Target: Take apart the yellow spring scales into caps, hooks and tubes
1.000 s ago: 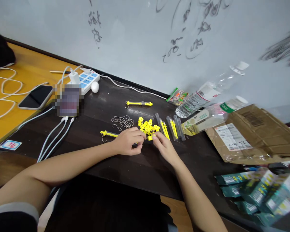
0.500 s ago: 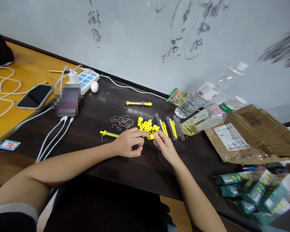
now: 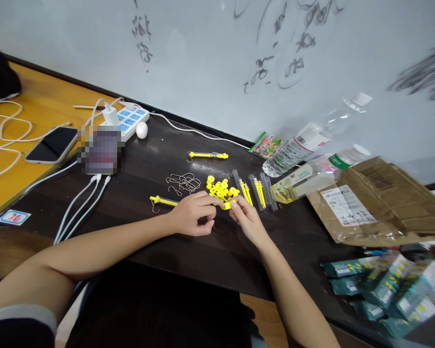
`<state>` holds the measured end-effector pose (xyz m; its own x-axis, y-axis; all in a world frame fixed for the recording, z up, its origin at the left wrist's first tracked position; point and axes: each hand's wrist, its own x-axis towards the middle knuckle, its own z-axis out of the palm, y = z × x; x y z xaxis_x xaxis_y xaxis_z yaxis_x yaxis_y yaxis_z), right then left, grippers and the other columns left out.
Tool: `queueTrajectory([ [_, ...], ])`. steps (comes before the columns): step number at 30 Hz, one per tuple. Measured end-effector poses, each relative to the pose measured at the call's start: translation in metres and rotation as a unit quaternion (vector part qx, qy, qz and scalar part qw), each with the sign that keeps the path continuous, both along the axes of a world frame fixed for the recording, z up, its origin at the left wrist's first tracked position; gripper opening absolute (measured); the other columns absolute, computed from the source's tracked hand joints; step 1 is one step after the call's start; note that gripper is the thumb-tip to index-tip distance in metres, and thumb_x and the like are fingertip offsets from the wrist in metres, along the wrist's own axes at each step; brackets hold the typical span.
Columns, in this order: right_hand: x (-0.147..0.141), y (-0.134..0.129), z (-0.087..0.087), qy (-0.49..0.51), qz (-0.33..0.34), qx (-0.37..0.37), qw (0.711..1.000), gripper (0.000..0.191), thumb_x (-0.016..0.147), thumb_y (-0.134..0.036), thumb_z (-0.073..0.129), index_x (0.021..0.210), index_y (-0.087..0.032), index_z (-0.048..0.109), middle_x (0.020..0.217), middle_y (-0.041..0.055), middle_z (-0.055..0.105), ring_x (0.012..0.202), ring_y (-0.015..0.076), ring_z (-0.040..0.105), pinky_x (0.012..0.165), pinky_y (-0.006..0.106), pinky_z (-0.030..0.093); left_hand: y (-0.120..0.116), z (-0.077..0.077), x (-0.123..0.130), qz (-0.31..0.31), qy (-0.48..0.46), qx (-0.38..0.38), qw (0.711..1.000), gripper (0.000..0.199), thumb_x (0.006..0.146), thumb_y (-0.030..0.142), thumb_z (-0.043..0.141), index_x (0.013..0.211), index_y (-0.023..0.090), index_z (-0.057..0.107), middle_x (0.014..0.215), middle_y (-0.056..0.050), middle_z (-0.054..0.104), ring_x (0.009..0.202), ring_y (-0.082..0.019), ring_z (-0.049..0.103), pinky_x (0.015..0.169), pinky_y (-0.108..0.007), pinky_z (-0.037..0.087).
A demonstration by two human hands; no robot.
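Observation:
My right hand (image 3: 248,220) pinches a small yellow plastic piece (image 3: 227,206) between thumb and fingertips. From the other side, my left hand (image 3: 195,215) stretches its forefinger to that piece, its other fingers loosely curled with a gap inside. Just behind lies a heap of yellow plastic parts (image 3: 219,187). To its left are several bent metal hooks (image 3: 184,182). A yellow-ended tube with a hook (image 3: 163,200), like a spring scale, is partly hidden by my left hand. Another such tube (image 3: 208,155) lies farther back. Clear tubes (image 3: 269,193) and yellow rods (image 3: 260,192) lie right of the heap.
Leaning bottles (image 3: 304,179), a snack packet (image 3: 266,144) and a brown cardboard parcel (image 3: 377,203) stand to the right, with green boxes (image 3: 384,285) in front. At left are a power strip (image 3: 130,121), a phone (image 3: 52,145), a blurred device and white cables (image 3: 81,203).
Both hands stay almost in place around the small yellow piece. The right fingertips shift very slightly; nothing else visibly moves.

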<state>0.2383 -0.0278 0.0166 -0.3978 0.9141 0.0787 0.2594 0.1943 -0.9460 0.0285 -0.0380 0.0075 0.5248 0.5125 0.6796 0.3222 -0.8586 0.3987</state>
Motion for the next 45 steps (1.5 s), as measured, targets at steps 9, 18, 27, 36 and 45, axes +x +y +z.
queueTrajectory([
  [9, -0.002, -0.002, -0.002, -0.036, 0.015, 0.012, 0.999, 0.03, 0.091, -0.049, 0.044, 0.083, -0.02, 0.049, 0.061, -0.0051, 0.033, 0.054, 0.01, 0.031, 0.05, 0.024, 0.025, 0.001, 0.0, 0.001, -0.005, 0.0, -0.021, 1.0, 0.004, 0.076, 0.018, 0.051, 0.072, 0.019, 0.051, 0.098, -0.004, 0.064, 0.083, -0.016, 0.054, 0.078, -0.032, 0.045],
  [18, -0.006, -0.003, -0.005, -0.05, 0.039, 0.006, 0.998, 0.033, 0.091, -0.048, 0.043, 0.077, -0.019, 0.047, 0.062, -0.0043, 0.036, 0.057, 0.0101, 0.032, 0.054, 0.024, 0.027, 0.004, -0.006, 0.005, 0.023, 0.002, -0.053, 0.998, 0.004, 0.087, 0.022, 0.05, 0.088, 0.019, 0.052, 0.085, -0.003, 0.061, 0.081, -0.014, 0.054, 0.076, -0.029, 0.045],
  [27, -0.008, -0.001, -0.008, -0.027, 0.034, -0.034, 0.998, 0.038, 0.089, -0.054, 0.045, 0.075, -0.019, 0.044, 0.058, -0.0056, 0.035, 0.051, 0.0085, 0.029, 0.047, 0.023, 0.023, 0.004, -0.007, 0.007, 0.011, -0.041, -0.136, 0.99, 0.001, 0.087, 0.019, 0.05, 0.088, 0.018, 0.051, 0.084, -0.001, 0.056, 0.078, -0.012, 0.054, 0.071, -0.025, 0.047],
  [36, -0.008, -0.001, -0.006, -0.029, 0.028, -0.033, 0.999, 0.037, 0.088, -0.054, 0.045, 0.076, -0.019, 0.045, 0.057, -0.0052, 0.036, 0.049, 0.0081, 0.029, 0.045, 0.022, 0.023, 0.005, -0.009, 0.009, 0.001, -0.086, -0.212, 0.974, 0.008, 0.082, 0.017, 0.052, 0.09, 0.018, 0.051, 0.087, -0.001, 0.055, 0.077, -0.01, 0.057, 0.069, -0.024, 0.053],
  [45, 0.022, 0.022, -0.003, -0.171, -0.146, 0.13, 0.966, 0.023, 0.085, -0.043, 0.051, 0.081, -0.021, 0.047, 0.057, -0.006, 0.038, 0.051, 0.0105, 0.037, 0.052, 0.024, 0.028, 0.029, -0.011, -0.008, 0.028, -0.005, -0.179, 0.983, 0.019, 0.081, 0.007, 0.047, 0.096, 0.018, 0.054, 0.094, -0.003, 0.057, 0.085, -0.012, 0.057, 0.078, -0.028, 0.05],
])
